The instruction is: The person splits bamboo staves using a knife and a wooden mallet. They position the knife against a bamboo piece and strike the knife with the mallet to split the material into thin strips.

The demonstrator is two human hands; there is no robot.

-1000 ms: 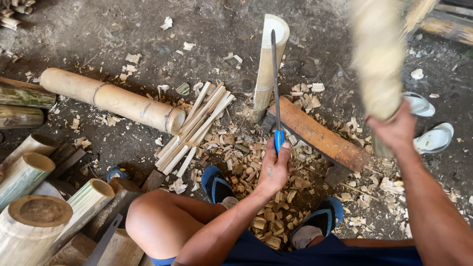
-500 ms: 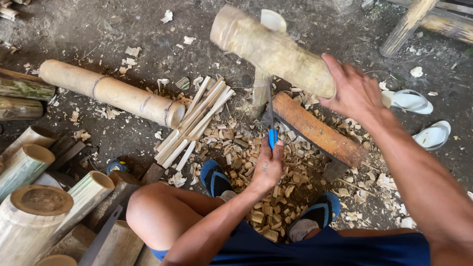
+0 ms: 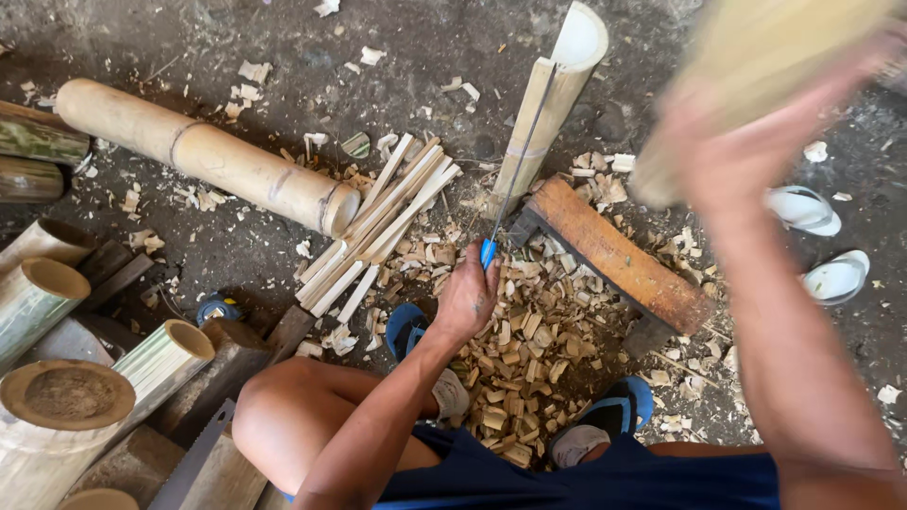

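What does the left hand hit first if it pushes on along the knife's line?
The left hand points up along the blue-handled knife. The blade already sits in the upright split bamboo piece, so that bamboo comes first. How deep the blade sits is hard to judge.

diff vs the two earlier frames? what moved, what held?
The right hand swung its bamboo club from raised, down to the upright bamboo half half a second ago, and back up to the right now, blurred. Nothing was let go. The left hand stayed gripping the blue-handled blade set into the bamboo half; the wooden block and split strips lie unchanged.
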